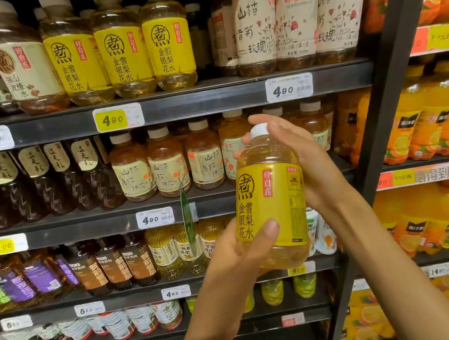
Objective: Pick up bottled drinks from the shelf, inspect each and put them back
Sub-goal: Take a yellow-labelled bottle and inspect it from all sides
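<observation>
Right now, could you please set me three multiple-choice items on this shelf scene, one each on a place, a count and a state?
1. Where do bottles matching the held bottle stand?
A. top shelf
B. bottom shelf
C. the orange-drink rack

2. How many yellow-label bottles front the top shelf?
A. one
B. three
C. six

3. How is the held bottle?
A. lying on a shelf
B. capped and upright in both hands
C. open and pouring

Key: 1 A, same yellow labels there; 2 B, three side by side; 3 B, left hand low, right hand by the white cap.
</observation>
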The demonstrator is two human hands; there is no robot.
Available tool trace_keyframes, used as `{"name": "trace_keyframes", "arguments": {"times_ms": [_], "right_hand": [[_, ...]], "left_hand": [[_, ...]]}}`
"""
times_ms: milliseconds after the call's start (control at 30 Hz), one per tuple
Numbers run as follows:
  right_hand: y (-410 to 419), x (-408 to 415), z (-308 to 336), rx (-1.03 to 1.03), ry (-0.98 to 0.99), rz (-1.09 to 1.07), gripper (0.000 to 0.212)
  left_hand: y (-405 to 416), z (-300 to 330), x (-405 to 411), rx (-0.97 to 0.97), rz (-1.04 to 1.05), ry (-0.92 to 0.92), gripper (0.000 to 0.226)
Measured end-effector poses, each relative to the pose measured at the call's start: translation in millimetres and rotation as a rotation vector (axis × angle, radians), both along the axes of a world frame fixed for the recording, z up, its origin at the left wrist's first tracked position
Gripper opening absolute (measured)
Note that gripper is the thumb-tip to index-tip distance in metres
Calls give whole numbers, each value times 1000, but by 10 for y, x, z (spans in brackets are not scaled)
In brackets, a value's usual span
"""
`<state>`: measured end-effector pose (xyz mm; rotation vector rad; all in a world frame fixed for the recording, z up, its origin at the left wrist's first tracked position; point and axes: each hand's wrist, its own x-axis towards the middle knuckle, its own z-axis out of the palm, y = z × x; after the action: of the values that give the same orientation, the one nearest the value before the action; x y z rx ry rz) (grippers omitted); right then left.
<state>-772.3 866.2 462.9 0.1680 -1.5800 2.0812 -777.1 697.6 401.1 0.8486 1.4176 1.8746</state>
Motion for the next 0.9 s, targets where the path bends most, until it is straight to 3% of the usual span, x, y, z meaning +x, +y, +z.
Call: {"name": "trace_keyframes", "arguments": {"times_ms": [333, 467, 700, 900], "right_hand": [[-140, 188, 29, 68, -57, -34, 63], [-178, 207, 5, 95, 24, -60, 51], [-140, 281, 6, 278, 192, -6, 60], [-77, 284, 19, 230, 207, 101, 62]], "left_hand": [[146, -22, -52, 109, 243, 255, 54], [198, -68, -98, 120, 255, 300, 71], [220, -51, -201, 110, 275, 411, 87], [185, -45, -206, 113, 274, 420, 88]]}}
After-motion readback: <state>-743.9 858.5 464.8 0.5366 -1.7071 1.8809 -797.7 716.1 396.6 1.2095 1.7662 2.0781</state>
